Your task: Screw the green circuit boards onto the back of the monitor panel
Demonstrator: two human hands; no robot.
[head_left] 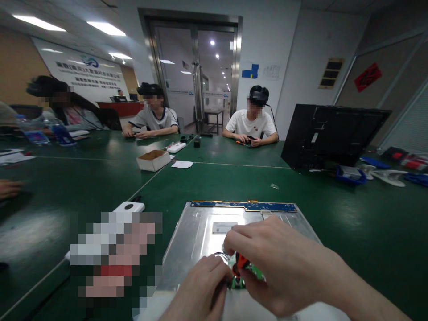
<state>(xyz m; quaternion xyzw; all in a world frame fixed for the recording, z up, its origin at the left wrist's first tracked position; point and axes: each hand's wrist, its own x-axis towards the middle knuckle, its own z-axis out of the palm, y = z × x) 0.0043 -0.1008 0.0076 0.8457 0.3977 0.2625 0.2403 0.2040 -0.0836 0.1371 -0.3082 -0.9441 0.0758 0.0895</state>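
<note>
A flat silver metal panel (200, 236) lies on the green table (351, 223) right before me, with a blue circuit strip (244, 206) along its far edge. My right hand (281, 263) is curled over a red and black tool (241, 263), which looks like a screwdriver, held down onto a small green circuit board (257, 278) near the panel's near edge. My left hand (200, 290) is closed right beside it, fingertips pinched at a thin wire loop (220, 255) and the board. What the left fingers hold is mostly hidden.
A white device (129, 207) lies left of the panel beside a blurred-out patch. Farther off stand an open cardboard box (153, 159), a white sheet (182, 164) and a black monitor back (329, 136). Three people sit across the table; another hand (8, 188) rests at far left.
</note>
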